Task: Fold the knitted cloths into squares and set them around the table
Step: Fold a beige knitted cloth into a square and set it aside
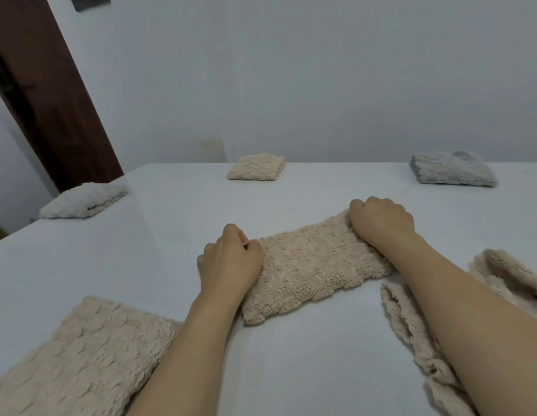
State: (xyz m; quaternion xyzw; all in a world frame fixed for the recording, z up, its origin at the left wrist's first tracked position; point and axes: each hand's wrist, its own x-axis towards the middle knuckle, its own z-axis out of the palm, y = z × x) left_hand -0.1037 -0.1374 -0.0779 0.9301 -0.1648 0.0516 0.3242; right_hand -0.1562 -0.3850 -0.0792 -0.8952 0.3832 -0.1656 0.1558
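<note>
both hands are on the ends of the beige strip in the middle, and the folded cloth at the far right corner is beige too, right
Not quite. The head view shows the left hand and right hand gripping the ends of the beige strip, but the folded cloth at the far right corner is grey, not beige.

The beige cloth (312, 265) in front of me lies folded into a long strip, slanting from 7 toward 1 o'clock. A folded beige square (256, 167) sits at 12, a grey one (453, 169) at 2, a white one (84, 199) at 10. Another beige cloth (81, 355) lies flat at 8; a rumpled one (417, 331) at 4.
</note>
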